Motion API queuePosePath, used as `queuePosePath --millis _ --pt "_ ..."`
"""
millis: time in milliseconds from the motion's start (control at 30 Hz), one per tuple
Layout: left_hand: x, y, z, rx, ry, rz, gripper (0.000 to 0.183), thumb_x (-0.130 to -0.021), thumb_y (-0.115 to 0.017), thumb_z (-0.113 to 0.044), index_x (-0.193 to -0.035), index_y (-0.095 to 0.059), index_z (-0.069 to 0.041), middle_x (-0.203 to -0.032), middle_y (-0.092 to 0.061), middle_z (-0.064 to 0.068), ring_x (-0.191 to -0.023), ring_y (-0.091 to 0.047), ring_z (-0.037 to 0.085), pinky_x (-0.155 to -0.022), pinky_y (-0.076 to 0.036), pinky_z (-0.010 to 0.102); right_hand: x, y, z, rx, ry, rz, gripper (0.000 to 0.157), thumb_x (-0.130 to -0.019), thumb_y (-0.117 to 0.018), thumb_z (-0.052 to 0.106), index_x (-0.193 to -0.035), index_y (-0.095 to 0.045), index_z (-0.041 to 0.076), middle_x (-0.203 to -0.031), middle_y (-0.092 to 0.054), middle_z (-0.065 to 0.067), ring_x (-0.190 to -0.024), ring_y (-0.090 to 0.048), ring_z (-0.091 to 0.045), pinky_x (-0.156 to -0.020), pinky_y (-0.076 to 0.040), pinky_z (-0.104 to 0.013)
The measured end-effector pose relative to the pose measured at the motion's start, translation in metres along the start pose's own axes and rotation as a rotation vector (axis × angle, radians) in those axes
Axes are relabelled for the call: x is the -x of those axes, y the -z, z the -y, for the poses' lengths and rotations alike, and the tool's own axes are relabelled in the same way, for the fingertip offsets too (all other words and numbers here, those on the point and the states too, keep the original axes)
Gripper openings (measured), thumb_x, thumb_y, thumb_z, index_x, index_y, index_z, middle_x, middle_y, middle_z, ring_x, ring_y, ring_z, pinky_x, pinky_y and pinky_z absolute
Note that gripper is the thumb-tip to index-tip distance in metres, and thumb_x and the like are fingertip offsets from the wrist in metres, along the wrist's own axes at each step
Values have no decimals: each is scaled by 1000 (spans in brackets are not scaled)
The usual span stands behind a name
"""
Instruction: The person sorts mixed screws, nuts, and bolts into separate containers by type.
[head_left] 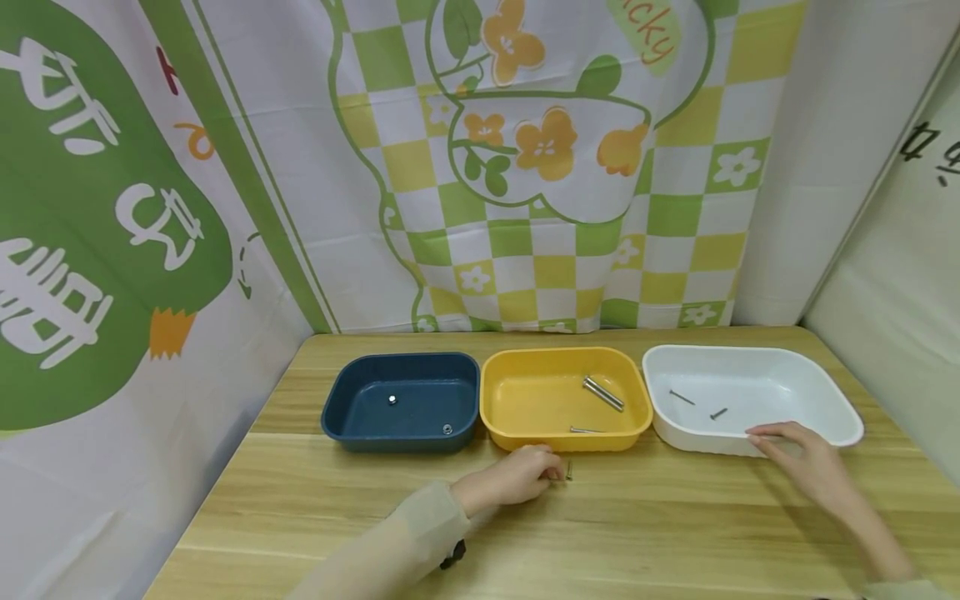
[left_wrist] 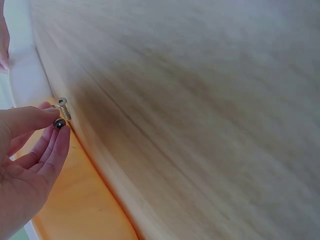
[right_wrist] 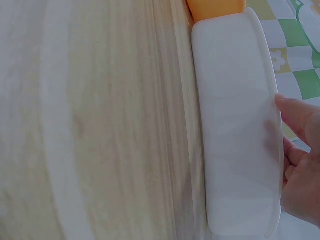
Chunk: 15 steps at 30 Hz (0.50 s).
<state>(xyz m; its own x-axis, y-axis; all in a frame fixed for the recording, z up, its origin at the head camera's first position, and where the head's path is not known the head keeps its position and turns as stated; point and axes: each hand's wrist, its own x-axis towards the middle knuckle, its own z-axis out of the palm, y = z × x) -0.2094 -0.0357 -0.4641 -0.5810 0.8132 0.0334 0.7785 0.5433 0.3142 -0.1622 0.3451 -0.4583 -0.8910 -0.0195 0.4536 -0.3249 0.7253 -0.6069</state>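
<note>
My left hand (head_left: 517, 479) is just in front of the yellow tray, pinching a small nut (left_wrist: 59, 123) between thumb and fingertips. Right beside those fingertips, a short screw (head_left: 569, 472) stands on the wooden table; the left wrist view shows its threaded shank and round head. At the white tray (head_left: 663, 429), the thumb and a finger of my right hand (head_left: 813, 471) come together on the front rim and pinch it. The remaining right fingers are curled behind the rim in the right wrist view.
The yellow tray (head_left: 517, 442) stands in the middle, with thick metal pins (head_left: 603, 393) and a thin screw (head_left: 587, 430) inside. Two nuts lie in the navy tray (head_left: 405, 444) at left. Two screws (head_left: 682, 397) lie in the white one. Patterned curtains hang behind the table (head_left: 600, 542).
</note>
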Motion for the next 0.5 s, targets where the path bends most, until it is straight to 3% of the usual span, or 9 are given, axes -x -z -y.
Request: queuePosePath --millis 500 --pt "-8 4 -14 41 -8 -15 19 -84 -60 -2 -98 -68 -10 -89 -59 -1 -77 -52 1 -67 -37 4 0 0 2 0 6 -8 14 -84 -64 9 -89 -65 -5 -86 -48 40 -89 -32 30 -75 -19 5"
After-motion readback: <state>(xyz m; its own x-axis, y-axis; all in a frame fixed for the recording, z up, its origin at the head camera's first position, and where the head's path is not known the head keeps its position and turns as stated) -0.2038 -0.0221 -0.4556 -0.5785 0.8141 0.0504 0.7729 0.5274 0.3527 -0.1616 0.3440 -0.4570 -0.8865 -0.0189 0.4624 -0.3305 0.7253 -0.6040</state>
